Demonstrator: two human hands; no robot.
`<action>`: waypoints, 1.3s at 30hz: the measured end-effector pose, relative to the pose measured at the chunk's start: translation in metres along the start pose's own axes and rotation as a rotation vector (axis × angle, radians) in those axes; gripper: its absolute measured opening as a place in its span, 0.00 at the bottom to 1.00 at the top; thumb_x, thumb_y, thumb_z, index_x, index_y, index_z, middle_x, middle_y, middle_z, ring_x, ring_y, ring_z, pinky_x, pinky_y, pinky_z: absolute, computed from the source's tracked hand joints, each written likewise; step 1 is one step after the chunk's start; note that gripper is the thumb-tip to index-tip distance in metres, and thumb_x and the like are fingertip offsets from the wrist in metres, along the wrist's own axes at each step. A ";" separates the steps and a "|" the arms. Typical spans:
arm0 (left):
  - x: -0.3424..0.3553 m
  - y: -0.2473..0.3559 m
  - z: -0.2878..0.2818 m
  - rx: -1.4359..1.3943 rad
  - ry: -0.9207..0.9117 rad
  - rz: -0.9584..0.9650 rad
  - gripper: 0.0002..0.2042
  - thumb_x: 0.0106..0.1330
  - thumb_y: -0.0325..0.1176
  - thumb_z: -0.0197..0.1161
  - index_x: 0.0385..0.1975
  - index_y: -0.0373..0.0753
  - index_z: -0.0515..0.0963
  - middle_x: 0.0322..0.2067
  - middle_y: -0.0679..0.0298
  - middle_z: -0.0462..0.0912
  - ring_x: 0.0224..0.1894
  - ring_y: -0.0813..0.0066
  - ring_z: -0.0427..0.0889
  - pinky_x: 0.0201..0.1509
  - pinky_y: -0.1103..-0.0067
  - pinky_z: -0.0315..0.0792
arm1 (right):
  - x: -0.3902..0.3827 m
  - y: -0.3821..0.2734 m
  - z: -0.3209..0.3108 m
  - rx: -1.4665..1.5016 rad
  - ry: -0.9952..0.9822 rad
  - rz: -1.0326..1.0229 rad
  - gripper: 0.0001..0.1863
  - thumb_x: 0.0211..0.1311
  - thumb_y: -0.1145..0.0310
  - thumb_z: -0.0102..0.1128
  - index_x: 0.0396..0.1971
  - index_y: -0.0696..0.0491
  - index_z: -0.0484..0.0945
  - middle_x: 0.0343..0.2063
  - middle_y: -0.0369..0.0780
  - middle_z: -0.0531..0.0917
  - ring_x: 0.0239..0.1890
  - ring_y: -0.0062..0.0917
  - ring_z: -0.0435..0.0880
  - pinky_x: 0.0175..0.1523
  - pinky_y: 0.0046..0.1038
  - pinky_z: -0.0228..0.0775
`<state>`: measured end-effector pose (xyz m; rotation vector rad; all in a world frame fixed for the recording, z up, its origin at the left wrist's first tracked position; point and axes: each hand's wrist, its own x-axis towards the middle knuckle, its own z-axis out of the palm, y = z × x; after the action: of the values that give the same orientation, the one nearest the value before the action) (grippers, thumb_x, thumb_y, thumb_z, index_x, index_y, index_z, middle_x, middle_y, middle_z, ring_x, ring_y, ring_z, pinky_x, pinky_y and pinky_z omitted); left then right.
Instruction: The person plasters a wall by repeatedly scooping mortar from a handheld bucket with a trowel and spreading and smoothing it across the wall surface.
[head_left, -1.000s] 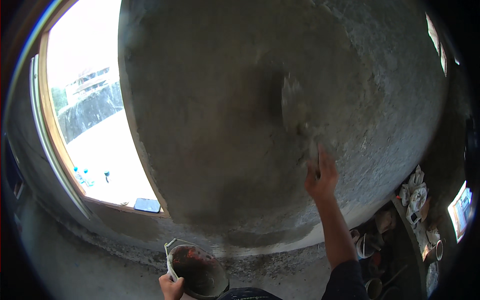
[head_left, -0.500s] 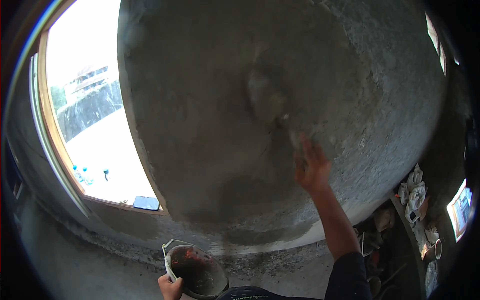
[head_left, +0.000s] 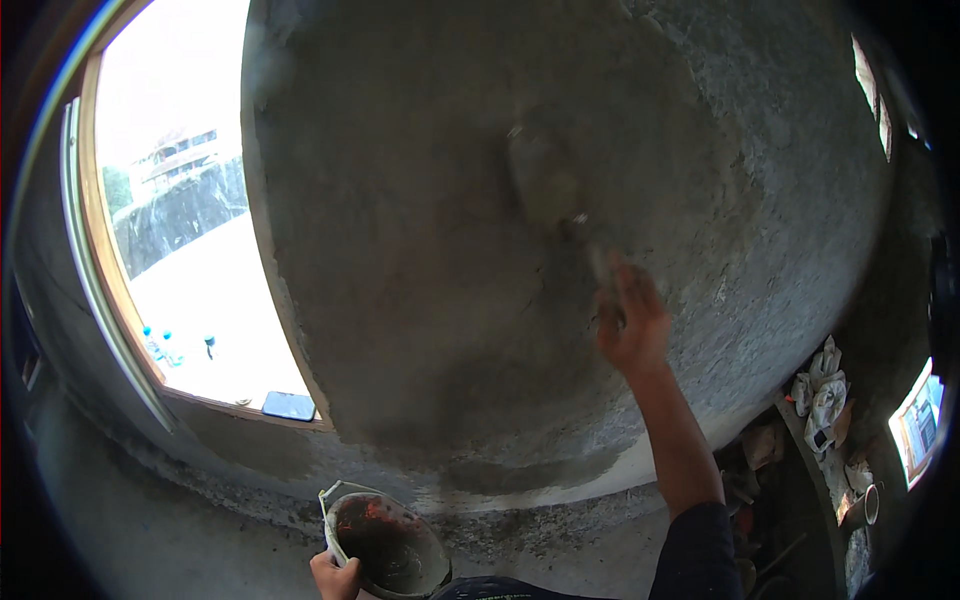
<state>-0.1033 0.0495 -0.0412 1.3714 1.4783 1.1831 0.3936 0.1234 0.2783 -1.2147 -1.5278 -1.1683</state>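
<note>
My right hand (head_left: 636, 318) reaches up to the wall, its fingers closed round the handle of a trowel (head_left: 546, 180). The trowel's blade, blurred, lies at or close against the grey plastered wall (head_left: 420, 280); whether it touches I cannot tell. Low at the left, my left hand (head_left: 336, 576) grips the rim or handle of a bucket (head_left: 400, 545). Reddish marks and dark grey residue show on the bucket's inside. Its wire handle stands up at the left side.
A bright window opening (head_left: 180, 250) with a wooden frame is at the left. On its sill lie a phone (head_left: 289, 405) and several small bottles (head_left: 160, 345). White sacks (head_left: 828, 400) and a round container (head_left: 868, 505) sit at the right.
The trowel and my right hand have shifted slightly to the right along the wall, the blade now more upright. My left hand still holds the bucket.
</note>
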 end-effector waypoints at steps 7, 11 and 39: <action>0.002 0.002 0.002 0.001 -0.006 0.013 0.06 0.47 0.25 0.58 0.19 0.27 0.78 0.16 0.74 0.74 0.20 0.87 0.70 0.23 0.81 0.66 | -0.016 -0.008 0.004 -0.101 -0.203 0.046 0.35 0.56 0.69 0.65 0.67 0.43 0.73 0.46 0.45 0.82 0.34 0.42 0.88 0.32 0.38 0.83; 0.002 -0.003 0.001 -0.021 0.014 -0.015 0.07 0.47 0.25 0.59 0.20 0.27 0.79 0.17 0.73 0.75 0.20 0.87 0.71 0.23 0.81 0.66 | -0.031 -0.018 0.000 -0.001 -0.240 -0.052 0.34 0.56 0.69 0.65 0.67 0.42 0.73 0.47 0.44 0.82 0.35 0.42 0.88 0.32 0.38 0.84; 0.001 -0.002 -0.005 0.079 0.072 0.023 0.08 0.47 0.27 0.61 0.19 0.26 0.78 0.15 0.71 0.74 0.20 0.85 0.72 0.24 0.79 0.68 | -0.057 -0.035 0.019 -0.007 -0.245 0.067 0.34 0.59 0.71 0.65 0.68 0.41 0.72 0.43 0.45 0.81 0.33 0.42 0.87 0.32 0.38 0.83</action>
<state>-0.1086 0.0503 -0.0420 1.4146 1.5784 1.2111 0.3677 0.1269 0.2139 -1.4453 -1.6484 -1.0107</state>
